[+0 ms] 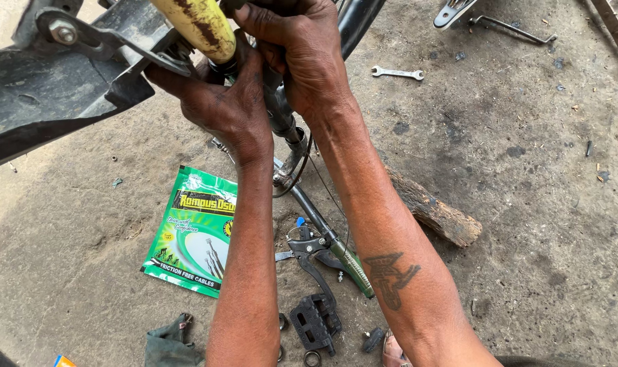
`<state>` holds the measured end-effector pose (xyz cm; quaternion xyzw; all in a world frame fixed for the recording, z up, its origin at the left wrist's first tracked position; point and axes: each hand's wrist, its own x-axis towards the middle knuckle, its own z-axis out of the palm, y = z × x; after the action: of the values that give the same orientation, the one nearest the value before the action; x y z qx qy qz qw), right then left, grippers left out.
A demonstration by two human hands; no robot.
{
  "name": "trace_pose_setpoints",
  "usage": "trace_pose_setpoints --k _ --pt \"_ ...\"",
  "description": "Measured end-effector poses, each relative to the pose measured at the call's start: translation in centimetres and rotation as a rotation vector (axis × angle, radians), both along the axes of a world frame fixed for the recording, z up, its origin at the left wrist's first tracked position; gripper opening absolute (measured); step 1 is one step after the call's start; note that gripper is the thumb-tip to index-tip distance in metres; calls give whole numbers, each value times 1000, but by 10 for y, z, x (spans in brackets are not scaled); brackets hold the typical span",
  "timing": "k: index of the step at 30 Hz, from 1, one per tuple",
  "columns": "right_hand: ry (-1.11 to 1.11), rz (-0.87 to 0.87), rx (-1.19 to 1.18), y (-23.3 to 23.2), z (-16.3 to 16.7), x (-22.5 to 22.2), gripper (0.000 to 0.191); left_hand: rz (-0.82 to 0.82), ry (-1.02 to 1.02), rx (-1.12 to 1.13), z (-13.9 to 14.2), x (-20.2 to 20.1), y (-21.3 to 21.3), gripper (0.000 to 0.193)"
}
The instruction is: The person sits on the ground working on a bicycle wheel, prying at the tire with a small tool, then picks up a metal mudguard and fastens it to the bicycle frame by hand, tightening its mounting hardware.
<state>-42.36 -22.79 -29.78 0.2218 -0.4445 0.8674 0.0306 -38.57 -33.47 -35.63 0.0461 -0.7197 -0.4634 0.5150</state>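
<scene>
Both hands worked high up at the bicycle's front end, close under the camera. Left hand (224, 102) curled shut around the dark metal fitting (222, 68) just below the yellow grip (199, 24), apparently to steady it. Right hand (302, 58) closed over the top of the same spot, fingers bent down onto the part; what exactly sat under them, hidden. Looked like a brace-and-turn hold, one hand fixing, the other working.

Bicycle frame tube (316, 217) ran down between the forearms toward the ground, a thin cable (326, 190) hanging loose beside it. Black mudguard (44, 95) with its bolted bracket stood off to the left, touching the left hand's knuckles.

Spread on the dirt floor (526, 204), kept within reach below the arms: green cable packet (193, 234) lying flat, black pedal (314, 319), small rings and nuts near it, grey rag (168, 345) at the lower edge. Spanner (397, 73) lay well apart, upper right. Short log (434, 214) rested beside the right forearm, partly under it, possibly as a prop for the frame. Sandalled toe (394, 350) showed at the bottom edge.
</scene>
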Motion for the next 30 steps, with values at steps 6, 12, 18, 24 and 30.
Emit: trace_pose_setpoints --k 6,12,18,24,30 --pt "2 -18 112 9 8 -3 5 -52 -56 80 9 7 8 102" --pt "6 -40 188 9 10 -1 11 -64 -72 152 12 8 9 108" --pt "-21 -43 296 16 13 -6 13 -108 27 124 11 6 11 106" --pt "27 -9 407 26 15 -11 14 -92 7 130 12 3 13 108" --pt "69 -46 279 21 8 -10 10 -68 -48 128 12 2 14 105"
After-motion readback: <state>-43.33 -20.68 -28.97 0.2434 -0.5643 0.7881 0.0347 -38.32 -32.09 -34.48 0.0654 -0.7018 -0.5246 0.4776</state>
